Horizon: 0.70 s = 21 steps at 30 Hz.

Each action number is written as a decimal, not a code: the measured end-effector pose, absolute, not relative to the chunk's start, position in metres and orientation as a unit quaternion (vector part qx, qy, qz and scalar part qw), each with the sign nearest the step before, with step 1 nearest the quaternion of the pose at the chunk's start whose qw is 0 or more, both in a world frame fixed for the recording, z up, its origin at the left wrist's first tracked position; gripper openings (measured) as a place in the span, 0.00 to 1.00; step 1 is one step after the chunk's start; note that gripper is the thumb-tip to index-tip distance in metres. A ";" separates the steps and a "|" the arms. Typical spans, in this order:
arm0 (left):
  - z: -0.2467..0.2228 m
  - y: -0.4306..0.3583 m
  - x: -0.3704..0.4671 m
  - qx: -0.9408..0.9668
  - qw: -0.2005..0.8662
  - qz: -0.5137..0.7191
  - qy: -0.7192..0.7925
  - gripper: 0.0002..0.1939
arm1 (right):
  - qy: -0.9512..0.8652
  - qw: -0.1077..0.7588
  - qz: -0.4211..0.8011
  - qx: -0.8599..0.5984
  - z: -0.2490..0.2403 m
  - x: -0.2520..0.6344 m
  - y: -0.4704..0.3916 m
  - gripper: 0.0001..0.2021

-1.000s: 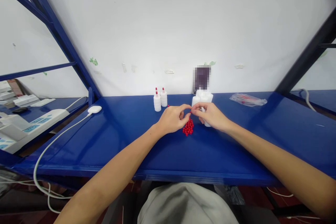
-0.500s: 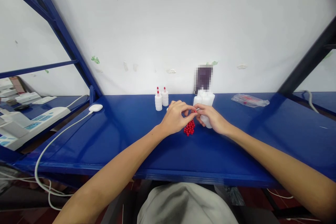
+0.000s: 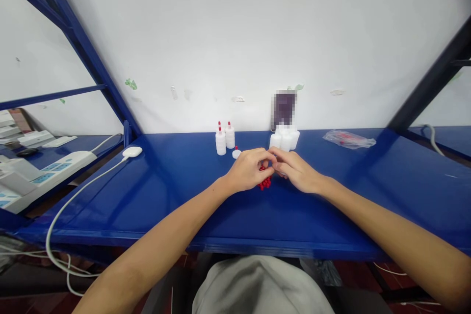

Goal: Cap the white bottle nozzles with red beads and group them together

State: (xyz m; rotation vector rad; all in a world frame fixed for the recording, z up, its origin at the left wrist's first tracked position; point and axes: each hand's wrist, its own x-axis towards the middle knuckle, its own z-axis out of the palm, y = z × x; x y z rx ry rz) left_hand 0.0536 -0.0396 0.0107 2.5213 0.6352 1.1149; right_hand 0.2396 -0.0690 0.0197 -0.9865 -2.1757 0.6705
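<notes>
My left hand (image 3: 250, 169) and my right hand (image 3: 298, 171) meet fingertip to fingertip over a pile of small red pieces (image 3: 265, 184). Fingers of both are pinched together; what lies between them is too small and hidden to name. Just beyond my left hand sits a white cap with a red tip (image 3: 236, 153). Behind it stand white bottles with red tips (image 3: 221, 142). Several white bottles without red tips (image 3: 285, 138) stand beyond my right hand.
A clear plastic bag with red bits (image 3: 349, 139) lies at the right back of the blue table (image 3: 165, 196). To the left are a white round device on a cable (image 3: 132, 152) and a power strip (image 3: 55, 174). A blurred dark object leans against the wall.
My hands have drawn closer together and slightly lower. The white bottle seen under my right hand is now hidden or gone from view, and the white cap beyond my left hand has come into sight.
</notes>
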 end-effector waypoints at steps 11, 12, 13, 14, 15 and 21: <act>0.005 -0.041 0.055 0.887 0.210 0.337 0.236 0.07 | -0.833 0.327 0.232 -0.381 0.018 0.238 -0.069 0.06; 0.005 -0.041 0.055 0.889 0.206 0.333 0.238 0.07 | -0.834 0.324 0.229 -0.383 0.018 0.238 -0.069 0.06; 0.005 -0.041 0.055 0.890 0.202 0.331 0.239 0.07 | -0.835 0.323 0.225 -0.384 0.018 0.237 -0.070 0.05; 0.005 -0.041 0.055 0.891 0.200 0.330 0.240 0.08 | -0.836 0.321 0.223 -0.385 0.019 0.237 -0.070 0.06; 0.005 -0.041 0.055 0.891 0.199 0.331 0.240 0.09 | -0.837 0.321 0.220 -0.384 0.019 0.236 -0.070 0.06; 0.008 -0.044 0.056 0.892 0.214 0.326 0.227 0.09 | -0.832 0.343 0.223 -0.374 0.017 0.234 -0.072 0.09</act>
